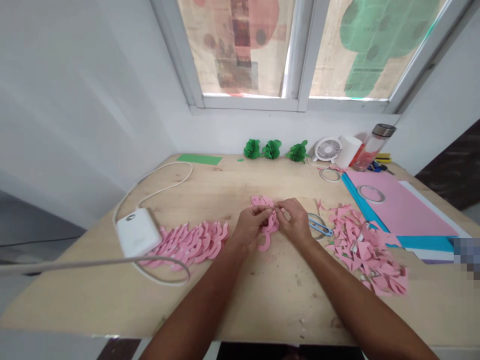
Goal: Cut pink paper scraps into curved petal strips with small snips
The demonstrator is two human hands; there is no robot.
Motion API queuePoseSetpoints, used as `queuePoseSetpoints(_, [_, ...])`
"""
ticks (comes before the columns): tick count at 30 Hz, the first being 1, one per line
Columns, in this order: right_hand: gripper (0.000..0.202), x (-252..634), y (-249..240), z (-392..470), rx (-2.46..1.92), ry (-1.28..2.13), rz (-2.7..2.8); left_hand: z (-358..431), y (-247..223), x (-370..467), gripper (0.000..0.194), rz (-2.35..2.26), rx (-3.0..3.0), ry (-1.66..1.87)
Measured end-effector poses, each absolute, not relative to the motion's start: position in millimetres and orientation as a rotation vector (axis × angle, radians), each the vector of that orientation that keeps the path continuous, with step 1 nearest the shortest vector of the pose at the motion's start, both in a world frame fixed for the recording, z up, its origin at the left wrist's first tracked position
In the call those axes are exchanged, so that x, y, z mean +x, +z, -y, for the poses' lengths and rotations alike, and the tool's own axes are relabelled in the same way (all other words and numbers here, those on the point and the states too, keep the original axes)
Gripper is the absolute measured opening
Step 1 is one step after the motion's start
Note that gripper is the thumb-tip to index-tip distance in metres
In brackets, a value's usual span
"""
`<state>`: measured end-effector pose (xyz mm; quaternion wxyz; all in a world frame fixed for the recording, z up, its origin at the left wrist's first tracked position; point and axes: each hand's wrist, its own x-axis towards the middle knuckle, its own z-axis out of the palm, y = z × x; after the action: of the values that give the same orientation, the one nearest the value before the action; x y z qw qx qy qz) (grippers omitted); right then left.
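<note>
My left hand (250, 227) and my right hand (296, 220) meet over the middle of the wooden table (232, 290). Together they pinch a bunch of pink paper cut-outs (267, 234), curved pieces that hang down between the fingers. More pink curved pieces (261, 200) lie just behind the hands. A row of pink curved cut-outs (191, 242) is spread on the table to the left of my left hand. Scissors with blue handles (318, 226) lie right beside my right hand.
A heap of pink paper scraps (365, 250) lies at right. Pink and blue paper sheets (397, 210) with tape rolls (370, 193) lie beyond. A white power adapter (137, 232) with cable sits at left. Three green paper balls (272, 149), a small fan (327, 149) and a bottle (373, 147) line the back edge.
</note>
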<state>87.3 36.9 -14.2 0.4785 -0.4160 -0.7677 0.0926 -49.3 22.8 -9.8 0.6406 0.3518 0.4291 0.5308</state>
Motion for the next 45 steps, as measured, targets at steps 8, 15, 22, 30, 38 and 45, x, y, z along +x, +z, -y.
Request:
queuePoseSetpoints(8, [0.021, 94, -10, -38, -0.953, 0.054, 2.049, -22, -7, -51, 0.025, -0.931, 0.769, 1.193])
queuePoseSetpoints(15, [0.02, 97, -9, -40, -0.901, -0.031, 2.112, -20, -5, -51, 0.03, -0.862, 0.778, 1.146])
queuePoseSetpoints(22, [0.014, 96, -8, -40, -0.867, 0.029, 2.028, -21, -5, -51, 0.028, -0.904, 0.784, 1.174])
queuePoseSetpoints(30, [0.013, 94, -13, -42, -0.987, 0.515, 1.748, -17, 0, -45, 0.019, -1.06, 0.974, 1.334])
queuePoseSetpoints(38, [0.014, 95, -15, -45, -1.011, 0.668, 1.673, -13, 8, -39, 0.016, -1.115, 1.016, 1.344])
queuePoseSetpoints(45, [0.014, 96, -14, -44, -0.979, 0.461, 1.816, -18, 1, -45, 0.022, -1.022, 0.907, 1.253])
